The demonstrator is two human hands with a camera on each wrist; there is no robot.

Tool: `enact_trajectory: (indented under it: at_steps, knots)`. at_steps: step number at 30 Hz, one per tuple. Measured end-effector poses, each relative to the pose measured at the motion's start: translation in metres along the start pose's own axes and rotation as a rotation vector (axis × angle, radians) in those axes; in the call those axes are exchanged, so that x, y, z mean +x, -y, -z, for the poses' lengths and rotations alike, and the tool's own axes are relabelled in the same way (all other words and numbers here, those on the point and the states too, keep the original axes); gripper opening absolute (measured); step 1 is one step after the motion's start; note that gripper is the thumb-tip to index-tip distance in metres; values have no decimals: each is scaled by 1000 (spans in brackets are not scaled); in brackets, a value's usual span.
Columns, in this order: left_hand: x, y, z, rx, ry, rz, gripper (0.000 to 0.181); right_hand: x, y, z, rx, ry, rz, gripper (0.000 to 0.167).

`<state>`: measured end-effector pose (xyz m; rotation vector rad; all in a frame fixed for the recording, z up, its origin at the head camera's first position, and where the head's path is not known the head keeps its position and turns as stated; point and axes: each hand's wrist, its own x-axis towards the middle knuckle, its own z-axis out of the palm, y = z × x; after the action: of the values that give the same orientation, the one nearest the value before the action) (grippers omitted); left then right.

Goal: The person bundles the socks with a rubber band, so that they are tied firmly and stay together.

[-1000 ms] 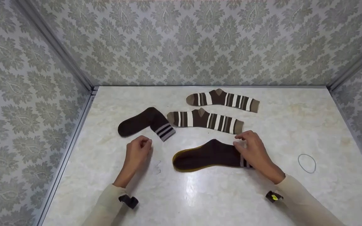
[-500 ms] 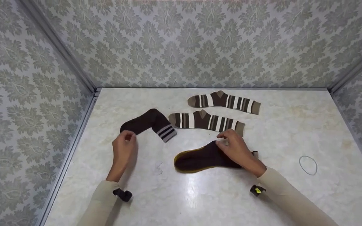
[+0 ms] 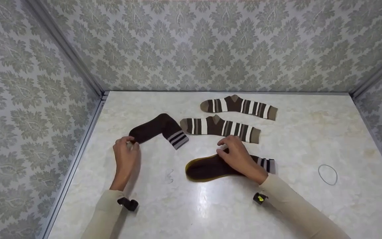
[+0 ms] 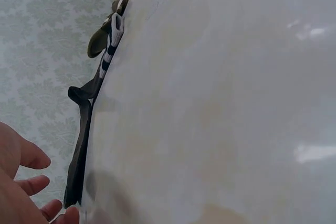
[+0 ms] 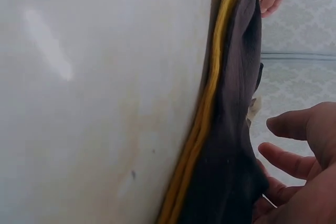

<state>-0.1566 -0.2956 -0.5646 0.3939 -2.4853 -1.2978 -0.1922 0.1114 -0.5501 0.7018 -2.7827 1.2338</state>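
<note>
In the head view, my left hand is at the toe of a bent dark brown sock with a grey-striped cuff. The left wrist view shows its thumb and fingers apart, with fingertips close to the sock's toe; whether they touch it I cannot tell. My right hand is over the heel of another dark sock, which lies flat with a yellow layer under it. Its fingers are spread beside the heel in the right wrist view and grip nothing. The hand hides part of this sock.
Two brown, white and tan striped socks lie farther back, the nearer striped sock close to the bent sock's cuff. A thin elastic loop is on the table at right. Patterned walls stand behind and at both sides.
My left hand has moved left to the bent sock's toe. The right hand has slid leftward from the layered sock's cuff to its heel. The socks look unmoved.
</note>
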Motion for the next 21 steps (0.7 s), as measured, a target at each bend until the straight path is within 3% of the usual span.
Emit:
enact_trajectory:
  at_steps: [4,13,19,21]
  knots:
    - [3,1,0,16,32,60,38,5,5,-5,1,16,3,15]
    - [15,2,5,19,73,121,58,20,17,-19,-23,21,59,16]
    - [29,3,9,56,109,148,58,37,25,-32,-10,47,52,18]
    - [33,3,9,66,112,150,57,45,17,-42,-10,47,62,19]
